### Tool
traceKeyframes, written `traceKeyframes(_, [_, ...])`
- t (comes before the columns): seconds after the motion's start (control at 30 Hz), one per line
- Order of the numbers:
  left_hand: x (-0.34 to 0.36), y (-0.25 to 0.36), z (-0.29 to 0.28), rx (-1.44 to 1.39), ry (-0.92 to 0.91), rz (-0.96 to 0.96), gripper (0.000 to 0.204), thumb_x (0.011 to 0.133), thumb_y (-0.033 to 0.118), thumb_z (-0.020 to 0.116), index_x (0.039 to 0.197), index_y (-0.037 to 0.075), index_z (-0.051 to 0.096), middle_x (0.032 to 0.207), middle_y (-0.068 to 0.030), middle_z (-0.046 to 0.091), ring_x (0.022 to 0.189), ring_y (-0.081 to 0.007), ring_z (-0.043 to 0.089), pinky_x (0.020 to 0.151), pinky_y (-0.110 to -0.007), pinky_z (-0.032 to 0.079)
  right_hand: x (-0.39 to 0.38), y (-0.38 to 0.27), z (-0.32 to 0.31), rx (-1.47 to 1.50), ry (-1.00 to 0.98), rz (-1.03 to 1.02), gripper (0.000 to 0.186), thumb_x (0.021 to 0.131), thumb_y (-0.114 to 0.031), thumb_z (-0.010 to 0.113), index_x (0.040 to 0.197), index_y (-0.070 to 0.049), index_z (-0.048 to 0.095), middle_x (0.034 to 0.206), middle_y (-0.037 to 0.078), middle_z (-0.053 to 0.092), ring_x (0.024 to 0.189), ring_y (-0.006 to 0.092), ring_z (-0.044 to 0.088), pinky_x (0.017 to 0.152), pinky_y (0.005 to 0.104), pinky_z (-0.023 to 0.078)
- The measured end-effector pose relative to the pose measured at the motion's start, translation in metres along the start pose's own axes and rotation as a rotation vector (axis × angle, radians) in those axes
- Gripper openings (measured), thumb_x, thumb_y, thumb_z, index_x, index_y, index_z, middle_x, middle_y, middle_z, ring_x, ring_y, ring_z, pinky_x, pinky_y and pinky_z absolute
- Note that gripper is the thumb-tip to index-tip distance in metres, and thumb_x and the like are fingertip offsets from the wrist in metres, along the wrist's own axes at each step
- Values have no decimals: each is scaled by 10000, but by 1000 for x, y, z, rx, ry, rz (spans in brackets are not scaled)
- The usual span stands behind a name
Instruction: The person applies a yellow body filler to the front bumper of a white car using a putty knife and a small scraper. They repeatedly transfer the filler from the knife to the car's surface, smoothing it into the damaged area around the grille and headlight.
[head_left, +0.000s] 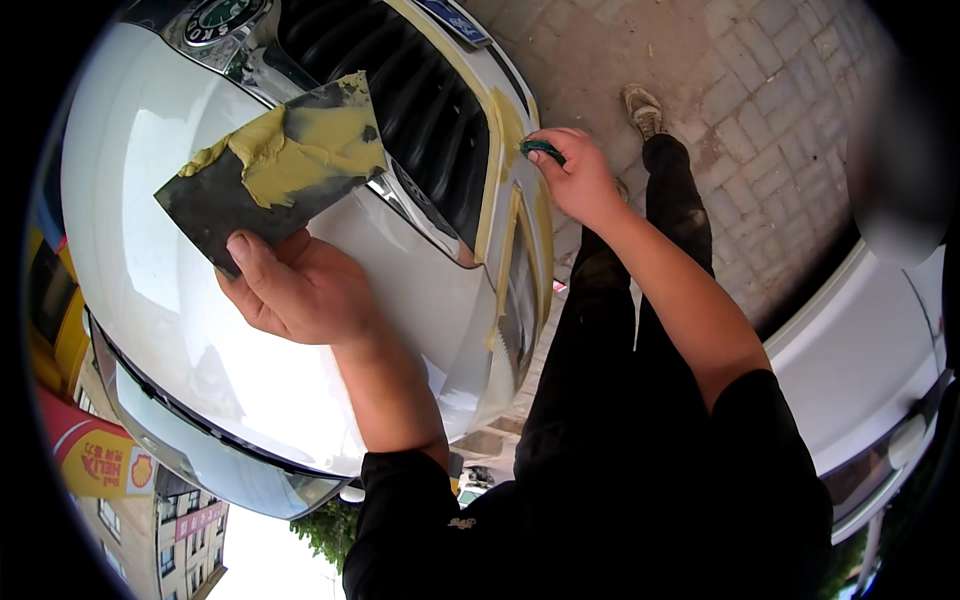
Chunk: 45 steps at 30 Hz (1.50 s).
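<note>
Both the left grip (292, 287) and right grip (577, 178) are closed: the left pinches a dark flat plate (215, 207) smeared with yellow putty (270, 160), above a white car's hood (190, 310); the right clasps a small dark-green piece (542, 150) at the yellow-coated bumper (506, 130), contact unclear. Beside the bumper sits a black grille (425, 115); beyond lie brick paving (770, 160) and another white car (850, 360).

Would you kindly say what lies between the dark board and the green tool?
The head view shows the black grille, then yellow-smeared bodywork, between the dark board and the green tool.
</note>
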<state>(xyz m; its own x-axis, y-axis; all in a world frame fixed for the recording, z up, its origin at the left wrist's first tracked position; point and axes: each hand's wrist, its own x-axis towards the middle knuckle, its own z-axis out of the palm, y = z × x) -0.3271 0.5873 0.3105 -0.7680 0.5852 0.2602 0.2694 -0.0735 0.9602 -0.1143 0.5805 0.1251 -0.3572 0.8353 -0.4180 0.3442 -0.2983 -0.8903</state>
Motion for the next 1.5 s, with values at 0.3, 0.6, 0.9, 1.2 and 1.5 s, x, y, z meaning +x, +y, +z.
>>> traceKeyframes(0.3, [2,-1,-6,-22,-76,-48,248,979,157,515,1153,-11,565,1080,-130,653,961,-200,646,840,-340,541,-15,8,-2,-62,-102,-54,203,848,-59,655,1050,-37,657,970,128,668,959,310,590,838,365,474])
traceKeyframes(0.6, [-5,4,0,42,-210,-194,273,1003,145,441,1182,-39,536,1111,-164,637,985,-221,646,850,-369,537,2,-53,-30,183,204,105,162,867,-74,661,1018,-17,663,929,154,656,837,293,620,758,349,493])
traceKeyframes(0.9, [-9,6,3,7,-305,-228,284,998,131,458,1188,-66,530,1147,-165,617,1035,-236,607,918,-393,485,19,-181,-38,-33,232,-603,206,754,29,675,958,1,661,905,98,654,803,266,603,717,347,486])
traceKeyframes(1.2, [-10,15,2,54,-403,-247,311,991,134,464,1196,-92,519,1170,-195,599,1065,-260,589,949,-400,461,38,-187,-33,-282,280,-857,231,709,-25,627,936,-13,669,924,52,636,795,221,588,686,331,462])
traceKeyframes(1.5, [-14,17,9,86,-404,-197,296,993,126,474,1174,-98,541,1084,-125,620,969,-174,564,893,-298,432,35,-182,-33,-348,183,-889,222,723,-72,629,935,-24,677,936,34,634,852,200,576,696,327,456])
